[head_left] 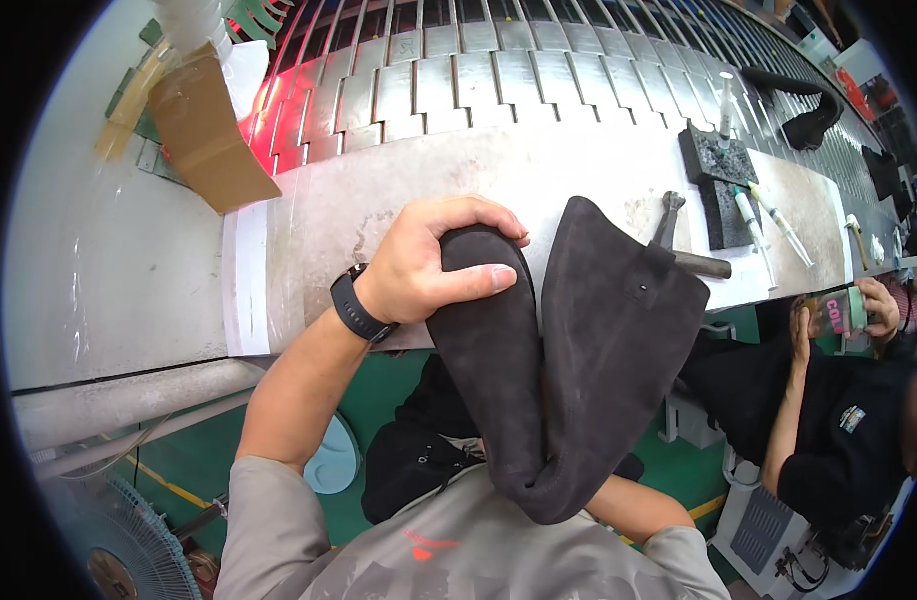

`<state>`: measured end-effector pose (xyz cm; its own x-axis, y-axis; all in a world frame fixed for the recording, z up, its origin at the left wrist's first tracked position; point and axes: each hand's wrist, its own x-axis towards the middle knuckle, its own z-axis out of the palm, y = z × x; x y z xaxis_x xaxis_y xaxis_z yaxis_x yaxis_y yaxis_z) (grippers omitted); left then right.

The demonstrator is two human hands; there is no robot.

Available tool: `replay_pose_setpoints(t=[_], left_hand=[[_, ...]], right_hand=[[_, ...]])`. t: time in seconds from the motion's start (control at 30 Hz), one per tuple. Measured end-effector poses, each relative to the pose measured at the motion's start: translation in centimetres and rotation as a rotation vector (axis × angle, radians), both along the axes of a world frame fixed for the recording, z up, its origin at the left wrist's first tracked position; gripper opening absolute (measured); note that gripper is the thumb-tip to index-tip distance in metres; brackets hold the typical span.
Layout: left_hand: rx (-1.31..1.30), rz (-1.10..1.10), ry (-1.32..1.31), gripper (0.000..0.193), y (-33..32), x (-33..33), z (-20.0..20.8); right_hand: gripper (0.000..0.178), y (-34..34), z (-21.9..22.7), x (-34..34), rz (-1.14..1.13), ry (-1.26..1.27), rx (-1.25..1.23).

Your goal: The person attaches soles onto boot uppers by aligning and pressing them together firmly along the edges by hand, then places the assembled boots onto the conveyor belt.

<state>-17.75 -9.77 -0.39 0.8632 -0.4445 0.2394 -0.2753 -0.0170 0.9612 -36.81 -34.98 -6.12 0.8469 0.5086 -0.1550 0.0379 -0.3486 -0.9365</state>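
Note:
A dark grey-brown suede boot [618,330] is held up in front of my chest, its rounded toe end on the left and its wide shaft on the right. My left hand [433,255] is closed around the toe end, with the thumb lying across the near face and the fingers curled over the top. A small loop tab with a metal stud sits on the shaft near its upper right edge. My right forearm [638,508] runs in behind the boot, and the boot hides my right hand. Just beyond the shaft lies a hammer [668,222], partly covered by it.
Across the white worktable [348,215] runs a slatted metal conveyor [458,85]. Black foam blocks [723,205] hold or adjoin several syringes [778,220]. A cardboard piece [206,130] stands at left. Another dark boot [808,115] rests on the conveyor. A co-worker [828,420] sits at right.

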Motion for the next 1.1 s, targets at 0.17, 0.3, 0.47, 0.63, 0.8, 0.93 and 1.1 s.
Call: replay_pose_setpoints(t=[0.17,0.3,0.47,0.63,0.8,0.93,1.1], left_hand=[[-0.023,-0.004,0.122,0.037,0.4,-0.6,0.4],[-0.091,0.026,0.293,0.039,1.4,-0.8,-0.9],[-0.531,0.255,0.534,0.056,3.8,-3.5,-1.1],[-0.343,0.777,0.275,0.045,6.4,-7.2,-1.3],[0.631,0.776,-0.482,0.015,4.6,-12.0,-4.0],[0.692,0.764,-0.645,0.017,3.7,-11.1,-4.5],[0.725,0.768,-0.677,0.020,3.2,-10.5,-4.8]], right_hand=[[0.058,-0.1,0.8,-0.4,-0.019,0.031,0.057],[0.057,-0.6,3.9,-0.1,-0.079,0.092,0.171],[0.056,-1.0,9.7,1.6,-0.185,0.224,0.319],[0.044,1.2,13.6,8.8,-0.144,-0.012,0.348],[0.050,7.4,14.7,24.3,-0.301,-0.280,0.245],[0.063,9.7,11.3,37.6,-0.392,-0.592,0.128],[0.082,7.5,4.4,45.5,-0.651,-0.389,-0.184]])
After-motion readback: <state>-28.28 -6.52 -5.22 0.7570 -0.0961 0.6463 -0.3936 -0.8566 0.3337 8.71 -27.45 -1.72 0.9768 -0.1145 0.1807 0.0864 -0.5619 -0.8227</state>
